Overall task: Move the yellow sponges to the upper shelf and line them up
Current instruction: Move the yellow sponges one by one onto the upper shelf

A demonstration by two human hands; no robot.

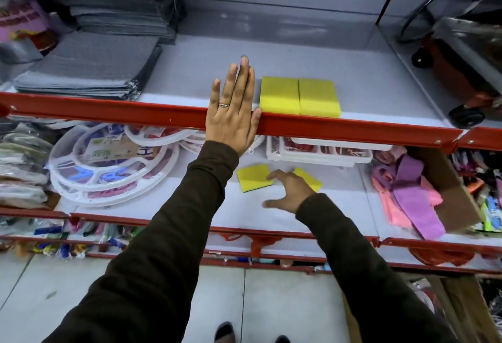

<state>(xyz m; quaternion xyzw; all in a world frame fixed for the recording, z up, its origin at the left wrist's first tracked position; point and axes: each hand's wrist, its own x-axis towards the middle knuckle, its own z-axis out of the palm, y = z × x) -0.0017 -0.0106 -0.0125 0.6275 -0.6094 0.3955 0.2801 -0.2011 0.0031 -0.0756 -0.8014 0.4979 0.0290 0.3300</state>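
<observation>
Sponges: two (300, 97) on the upper shelf (366, 79), two (254, 178) below; both hands (231, 114) spread, empty.

Bright yellow rectangular foam sponges (300, 96) upper middle, glossy red metal shelf edge (353, 128), grey folded cloths (87, 71) upper left, pink-purple bags (407, 193) right.

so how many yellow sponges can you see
4: two sponges side by side on the upper shelf, two on the lower shelf, one partly behind the right hand.
</observation>
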